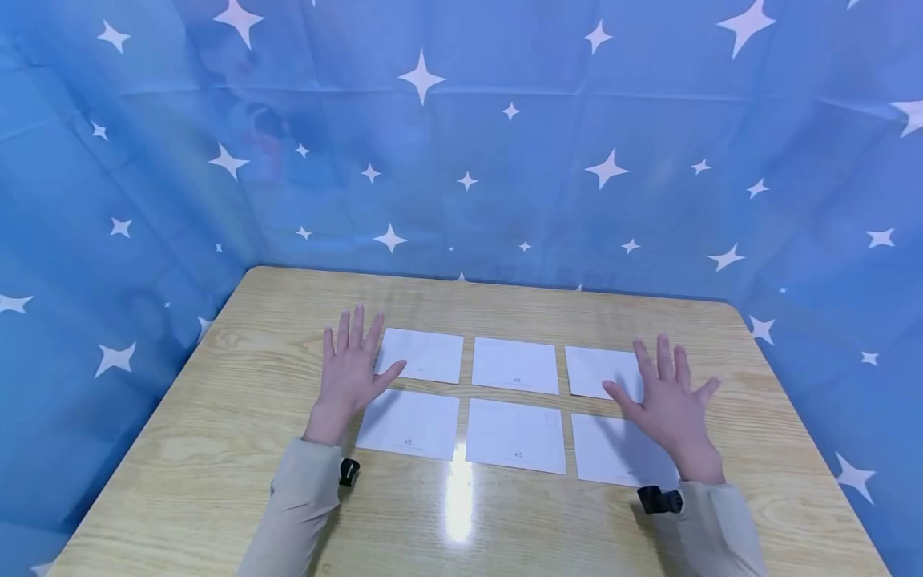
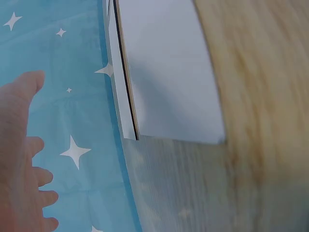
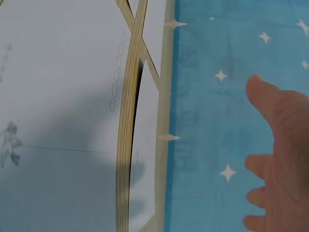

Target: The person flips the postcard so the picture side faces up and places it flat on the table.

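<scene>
White paper cards lie flat in two rows of three. My left hand point(image 1: 349, 378) is held with its fingers spread beside the back left card point(image 1: 425, 357) and front left card point(image 1: 411, 425), holding nothing. On the other side, my right hand point(image 1: 672, 409) spreads its fingers over part of the back right card point(image 1: 594, 370) and front right card point(image 1: 609, 449), also holding nothing. Between the hands are the back middle card point(image 1: 515, 365) and front middle card point(image 1: 515, 434). In the right wrist view, a near card point(image 3: 58, 63) shows small printed ovals and a dotted line.
The cards lie on a light wooden table point(image 1: 238, 417) with rounded back corners. A blue curtain point(image 1: 490, 136) with white stars hangs behind it and along both sides. Light glares off the tabletop near the front. Each wrist wears a small black device point(image 1: 349, 472).
</scene>
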`<state>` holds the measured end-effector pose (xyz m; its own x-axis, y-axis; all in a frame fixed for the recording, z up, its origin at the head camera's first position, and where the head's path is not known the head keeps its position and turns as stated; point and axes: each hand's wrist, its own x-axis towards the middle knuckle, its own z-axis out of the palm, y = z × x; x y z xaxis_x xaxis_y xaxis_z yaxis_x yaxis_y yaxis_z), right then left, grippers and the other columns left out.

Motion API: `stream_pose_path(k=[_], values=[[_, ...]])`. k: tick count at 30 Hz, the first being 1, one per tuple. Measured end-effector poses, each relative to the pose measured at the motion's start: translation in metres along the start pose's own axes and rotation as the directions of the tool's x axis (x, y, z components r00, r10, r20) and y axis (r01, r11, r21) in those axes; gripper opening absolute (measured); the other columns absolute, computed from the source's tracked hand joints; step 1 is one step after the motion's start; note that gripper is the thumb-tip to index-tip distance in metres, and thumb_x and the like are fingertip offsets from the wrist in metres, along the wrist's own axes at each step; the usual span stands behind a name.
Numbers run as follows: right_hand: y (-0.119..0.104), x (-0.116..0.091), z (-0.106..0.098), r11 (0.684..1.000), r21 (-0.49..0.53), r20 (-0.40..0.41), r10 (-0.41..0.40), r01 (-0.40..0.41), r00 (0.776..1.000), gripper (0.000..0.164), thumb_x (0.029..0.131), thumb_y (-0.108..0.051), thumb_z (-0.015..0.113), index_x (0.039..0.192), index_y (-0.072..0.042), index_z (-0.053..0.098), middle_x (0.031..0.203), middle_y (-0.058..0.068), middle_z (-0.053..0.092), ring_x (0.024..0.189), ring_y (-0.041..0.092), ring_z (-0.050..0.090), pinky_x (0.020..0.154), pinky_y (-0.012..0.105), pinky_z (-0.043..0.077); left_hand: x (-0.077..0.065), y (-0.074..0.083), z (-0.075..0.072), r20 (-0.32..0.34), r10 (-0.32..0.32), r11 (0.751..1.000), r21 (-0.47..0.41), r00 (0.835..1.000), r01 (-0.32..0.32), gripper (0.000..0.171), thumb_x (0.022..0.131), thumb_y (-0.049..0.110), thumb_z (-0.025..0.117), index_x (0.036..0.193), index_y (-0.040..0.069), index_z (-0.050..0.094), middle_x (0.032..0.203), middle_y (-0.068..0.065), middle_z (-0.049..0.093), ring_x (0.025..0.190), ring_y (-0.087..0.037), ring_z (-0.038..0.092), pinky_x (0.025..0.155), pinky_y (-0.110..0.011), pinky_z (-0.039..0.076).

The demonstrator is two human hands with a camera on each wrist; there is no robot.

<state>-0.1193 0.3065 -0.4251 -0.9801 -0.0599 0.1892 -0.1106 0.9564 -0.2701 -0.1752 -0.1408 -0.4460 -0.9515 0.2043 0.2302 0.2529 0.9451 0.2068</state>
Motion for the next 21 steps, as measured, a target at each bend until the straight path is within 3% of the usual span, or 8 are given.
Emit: stream_pose_path(k=[6, 14, 21], values=[[-0.007, 0.002, 0.001, 1.000, -0.017, 0.003, -0.007, 0.007, 1.000, 0.084, 0.088, -0.057, 0.050, 0.149, -0.009, 0.020, 0.153, 0.026, 0.004, 0.138, 0.047, -0.001, 0.084, 0.080, -0.013, 0.000, -0.001, 0.001, 0.002, 0.003, 1.000, -0.019, 1.000, -0.003, 0.084, 0.085, 0.058, 0.052, 0.149, 0.012, 0.023, 0.154, -0.021, 0.009, 0.140, -0.039, 0.003, 0.108, -0.060, 0.006], [-0.030, 0.014, 0.006, 0.999, 0.008, -0.025, -0.050, 0.051, 0.998, 0.083, 0.085, -0.057, 0.055, 0.147, -0.009, 0.026, 0.151, 0.026, 0.015, 0.137, 0.046, 0.012, 0.088, 0.081, 0.001, 0.000, -0.005, 0.001, 0.019, 0.007, 0.999, -0.053, 1.000, -0.006, 0.083, 0.086, 0.056, 0.053, 0.149, 0.009, 0.023, 0.153, -0.023, 0.011, 0.140, -0.041, 0.006, 0.108, -0.061, 0.007], [-0.051, 0.031, 0.016, 0.991, 0.066, -0.051, -0.117, 0.120, 0.992, 0.084, 0.082, -0.052, 0.062, 0.146, -0.007, 0.030, 0.151, 0.024, 0.020, 0.135, 0.046, 0.019, 0.093, 0.075, 0.015, 0.004, -0.006, -0.001, 0.018, 0.035, 0.997, -0.075, 0.999, -0.033, 0.091, 0.081, 0.055, 0.061, 0.148, 0.006, 0.022, 0.151, -0.024, 0.020, 0.139, -0.041, 0.012, 0.108, -0.060, 0.013]])
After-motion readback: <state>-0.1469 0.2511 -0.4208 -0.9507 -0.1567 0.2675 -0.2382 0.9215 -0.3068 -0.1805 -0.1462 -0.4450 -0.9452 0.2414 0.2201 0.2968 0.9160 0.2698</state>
